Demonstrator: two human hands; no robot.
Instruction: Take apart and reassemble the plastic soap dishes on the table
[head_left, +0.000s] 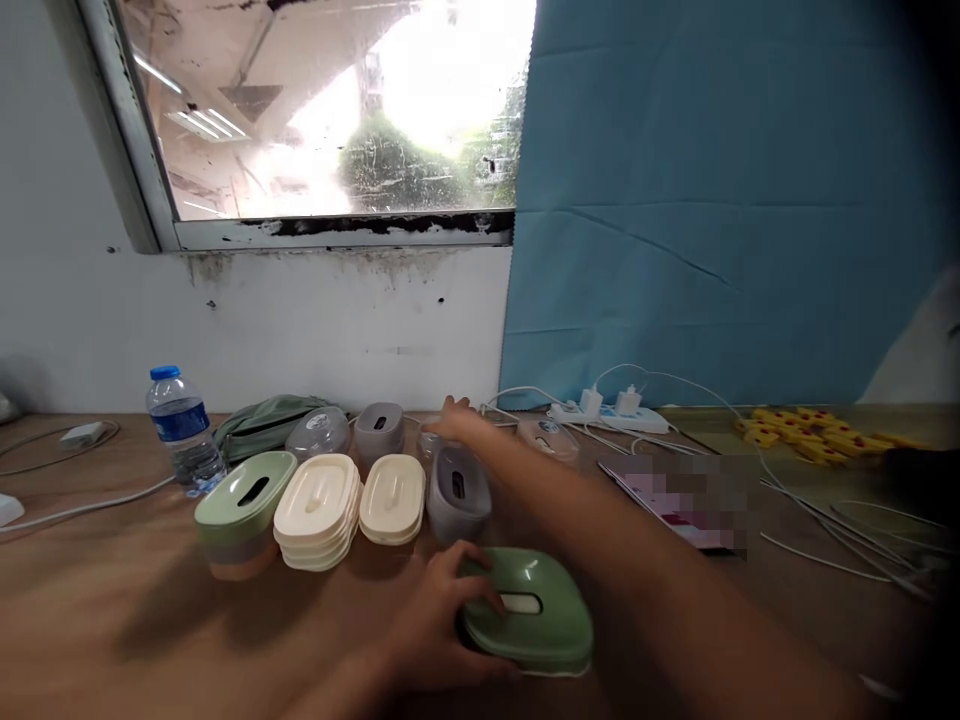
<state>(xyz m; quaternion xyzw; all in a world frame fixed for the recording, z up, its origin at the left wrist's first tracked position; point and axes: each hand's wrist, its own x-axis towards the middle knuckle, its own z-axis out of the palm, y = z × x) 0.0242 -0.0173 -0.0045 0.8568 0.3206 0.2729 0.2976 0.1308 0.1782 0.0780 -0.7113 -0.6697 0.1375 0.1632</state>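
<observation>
My left hand is closed around the left side of a green slotted cover near the front of the table. A cream piece shows through its slot. My right hand reaches far back across the table, over a small clear plastic container; its fingers are small and partly hidden, so I cannot tell whether they grip it. Just in front of it stands a grey slotted container. To the left are two stacks of cream lids, a short stack and a taller stack.
Green slotted covers are stacked at the left, by a water bottle and a green cloth bag. Another grey container and clear containers stand behind. A power strip with cables lies at the back right.
</observation>
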